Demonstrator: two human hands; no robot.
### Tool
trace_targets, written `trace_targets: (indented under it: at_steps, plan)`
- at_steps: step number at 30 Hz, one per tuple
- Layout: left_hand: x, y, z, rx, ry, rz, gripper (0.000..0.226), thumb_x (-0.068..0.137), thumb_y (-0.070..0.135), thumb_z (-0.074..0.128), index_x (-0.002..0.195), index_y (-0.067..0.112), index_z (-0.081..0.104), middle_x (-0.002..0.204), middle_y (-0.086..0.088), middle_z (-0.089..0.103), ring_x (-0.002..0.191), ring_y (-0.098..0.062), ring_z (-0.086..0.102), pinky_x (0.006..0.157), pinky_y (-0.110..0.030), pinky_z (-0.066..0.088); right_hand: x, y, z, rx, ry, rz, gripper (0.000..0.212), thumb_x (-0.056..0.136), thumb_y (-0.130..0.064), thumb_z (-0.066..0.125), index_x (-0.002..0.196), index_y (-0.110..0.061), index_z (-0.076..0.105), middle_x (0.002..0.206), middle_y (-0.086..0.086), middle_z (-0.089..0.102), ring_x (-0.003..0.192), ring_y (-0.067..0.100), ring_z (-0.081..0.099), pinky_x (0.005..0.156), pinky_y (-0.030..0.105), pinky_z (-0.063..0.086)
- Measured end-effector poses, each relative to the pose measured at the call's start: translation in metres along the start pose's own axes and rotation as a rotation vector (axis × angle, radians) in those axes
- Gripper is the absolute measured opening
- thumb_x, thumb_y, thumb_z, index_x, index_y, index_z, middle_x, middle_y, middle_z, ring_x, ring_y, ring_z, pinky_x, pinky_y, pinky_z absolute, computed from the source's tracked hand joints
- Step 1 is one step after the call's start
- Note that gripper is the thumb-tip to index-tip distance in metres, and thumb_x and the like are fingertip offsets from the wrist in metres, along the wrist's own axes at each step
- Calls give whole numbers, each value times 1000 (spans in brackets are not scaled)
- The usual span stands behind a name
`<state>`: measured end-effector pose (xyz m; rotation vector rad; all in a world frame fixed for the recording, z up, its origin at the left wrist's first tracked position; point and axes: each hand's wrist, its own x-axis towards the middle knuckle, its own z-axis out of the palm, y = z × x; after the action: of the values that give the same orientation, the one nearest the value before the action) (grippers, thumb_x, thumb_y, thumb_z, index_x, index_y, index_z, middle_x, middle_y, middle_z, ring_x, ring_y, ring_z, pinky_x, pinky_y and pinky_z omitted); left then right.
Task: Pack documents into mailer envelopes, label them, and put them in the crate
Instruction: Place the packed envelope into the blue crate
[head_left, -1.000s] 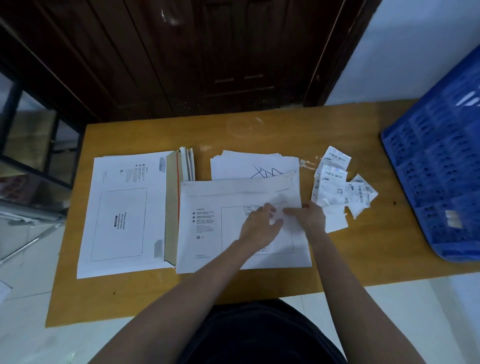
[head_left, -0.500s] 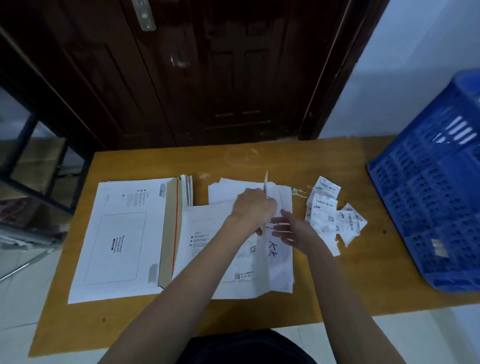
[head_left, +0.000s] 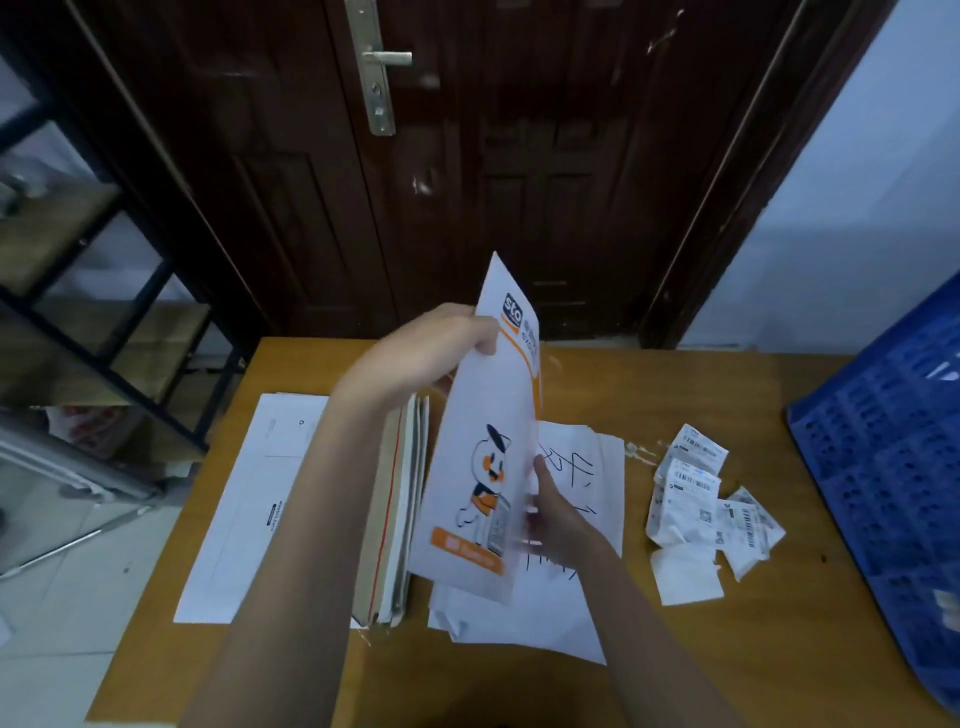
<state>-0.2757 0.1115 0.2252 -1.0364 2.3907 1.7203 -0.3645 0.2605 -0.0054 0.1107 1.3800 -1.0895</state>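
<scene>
Mailer envelope being lifted on edge above the documents

The left hand is pinching the envelope's top edge and the right hand is bracing its lower side, probably to turn it; right fingers are half hidden, grip unclear; labels are lying right of the envelope; the crate beyond them is being cut off.

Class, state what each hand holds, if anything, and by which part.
Left hand grips the mailer envelope near its top edge; right hand supports its lower right edge.

Bare table (front edge); labels crowd toward the crate.
</scene>
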Motion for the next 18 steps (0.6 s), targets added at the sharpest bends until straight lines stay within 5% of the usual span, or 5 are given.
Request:
trace_targets:
  at_steps: [7,10,13,18]
  plan:
    - [-2,-105,-53,-48,95,-223,14,92,16,60,94,29,63,91,6,71,79,-11,66,63,-25,48,-8,-8,-44,119,384,-261,38,83,-43,67,112,-18,65,116,5,63,108,23,58,98,42,45]
    - [14,-147,-33,-162,277,-347,27,82,19,73,106,16,62,103,-3,67,88,-22,65,66,-32,50,-11,-14,-49,72,462,-415,3,81,-20,73,79,-19,70,92,2,73,75,11,70,65,24,54]
    - [24,-176,-6,-186,514,-389,41,75,19,79,110,6,63,108,-12,67,97,-32,64,86,-43,53,-12,-16,-46,69,590,-531,11,76,-12,76,77,-19,68,79,-4,72,63,10,68,53,21,49]
    - [28,-194,13,-273,656,-411,34,70,21,81,100,11,68,101,-12,71,91,-31,65,86,-43,54,-12,-18,-44,-49,705,-592,13,74,-20,77,80,-22,65,81,-8,69,72,10,64,58,22,45]
